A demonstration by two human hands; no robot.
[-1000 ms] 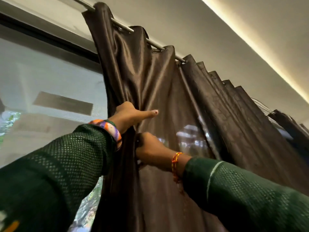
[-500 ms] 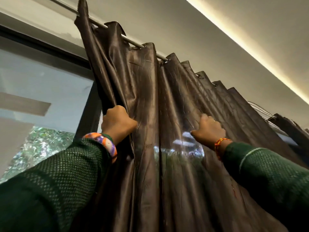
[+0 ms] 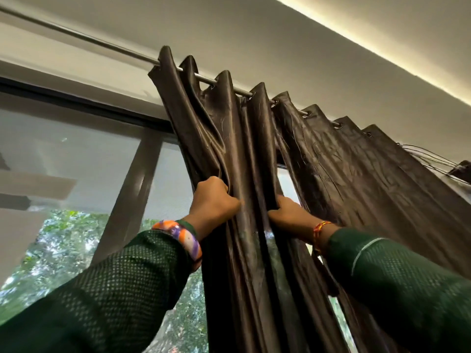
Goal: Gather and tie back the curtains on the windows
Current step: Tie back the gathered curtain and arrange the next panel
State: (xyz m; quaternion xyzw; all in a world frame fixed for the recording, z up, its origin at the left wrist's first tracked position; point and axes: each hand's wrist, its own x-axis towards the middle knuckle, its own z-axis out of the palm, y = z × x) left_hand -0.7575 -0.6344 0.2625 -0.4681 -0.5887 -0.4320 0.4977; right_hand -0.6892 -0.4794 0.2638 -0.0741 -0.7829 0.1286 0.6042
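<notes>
Window [image 3: 76, 154] showing trees behind; brown curtain [image 3: 254, 149] hanging bunched on rod [image 3: 102, 43]. Left hand [image 3: 212, 202] gripping left folds; right hand [image 3: 288, 212] curling around adjacent folds, both clamped on fabric.

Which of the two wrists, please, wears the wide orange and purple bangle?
The left wrist's bangle, beside the left hand; the right wrist has only a thin thread band.

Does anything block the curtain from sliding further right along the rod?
Nothing foreign shows on the rod. Both the left hand and right hand grip the curtain; only its own bunched folds lie to the right.
</notes>
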